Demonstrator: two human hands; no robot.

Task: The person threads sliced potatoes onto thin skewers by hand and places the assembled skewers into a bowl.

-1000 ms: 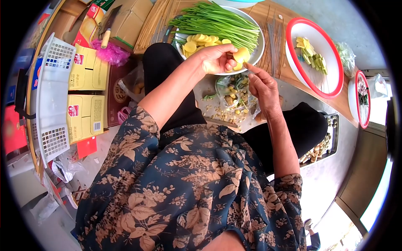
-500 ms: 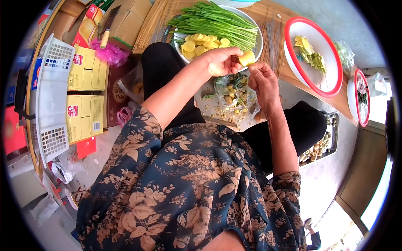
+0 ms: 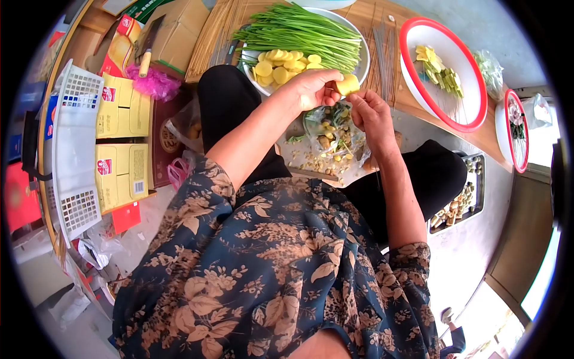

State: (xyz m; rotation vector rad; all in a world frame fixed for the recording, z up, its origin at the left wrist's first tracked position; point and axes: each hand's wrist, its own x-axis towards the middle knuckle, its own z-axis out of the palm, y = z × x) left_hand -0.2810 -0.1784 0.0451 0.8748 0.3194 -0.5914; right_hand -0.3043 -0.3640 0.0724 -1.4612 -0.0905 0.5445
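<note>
My left hand [image 3: 317, 90] is closed around a small stack of round yellow potato slices [image 3: 347, 85], held above the bowl's near rim. Close beside it, my right hand [image 3: 373, 119] pinches a thin skewer, mostly hidden by the fingers, with its tip end at the slices. Beyond my hands stands a white bowl [image 3: 364, 60] with long green chives [image 3: 305, 36] and more potato slices [image 3: 281, 64]. Under my hands, a clear plastic bag [image 3: 335, 128] with vegetable scraps lies between my knees.
Thin skewers [image 3: 385, 54] lie on the wooden table [image 3: 400, 90]. A red-rimmed basin [image 3: 412, 72] with skewered slices stands right, a smaller red-rimmed basin [image 3: 503, 128] beyond. A tray [image 3: 460, 203] of skewered pieces sits low right. Yellow boxes [image 3: 122, 173] and a knife [image 3: 146, 60] are left.
The view has shifted slightly. Both hands stay together at the potato slices, and my right hand's fingers have moved a little against the stack.
</note>
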